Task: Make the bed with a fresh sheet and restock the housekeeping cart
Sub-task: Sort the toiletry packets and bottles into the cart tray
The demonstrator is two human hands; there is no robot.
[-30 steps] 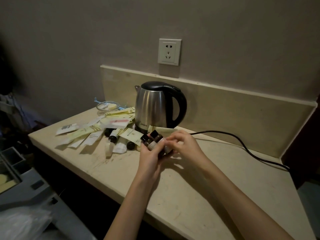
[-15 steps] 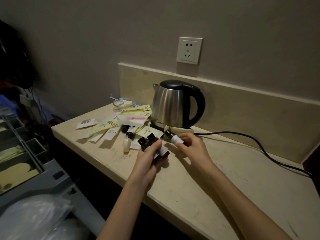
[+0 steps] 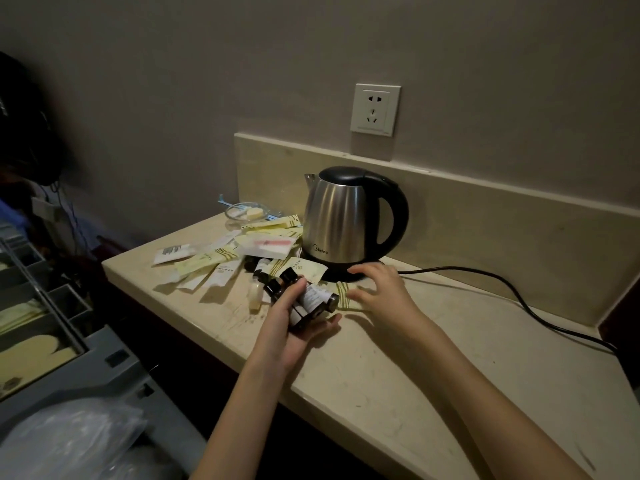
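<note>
**Small Bottles Held Over the Counter, Left of the Kettle Base**

The small bottles (image 3: 304, 299), dark with dark caps and pale labels, lie bundled in the left hand (image 3: 294, 323). The hand's fingers curl around the bundle from below and the thumb closes over the top. The bundle sits just above the counter (image 3: 398, 368), near its front edge and just in front of the kettle (image 3: 349, 220).

The right hand (image 3: 381, 292) lies flat beside the bundle, its fingers spread wide and straight, pressing on a pale yellow packet (image 3: 346, 296). Its fingertips touch or nearly touch the kettle's black base; which one cannot be told.

More bottles (image 3: 258, 266) lie on the counter behind the left hand, partly under a spread of packets (image 3: 214, 261) that reaches toward the counter's left corner. A glass dish (image 3: 246, 213) stands at the back beside the wall. A black cord (image 3: 502, 289) runs from the kettle base rightward along the backsplash and off the right side of the counter.

The counter surface right of the hands and forward to the front edge carries only the cord. A wall socket (image 3: 375, 109) is mounted above the kettle.

Left of the counter, well below its edge, stands the cart (image 3: 104, 372), grey, with divided compartments holding pale items. A clear plastic bag (image 3: 69, 441) lies at the lower left.
</note>
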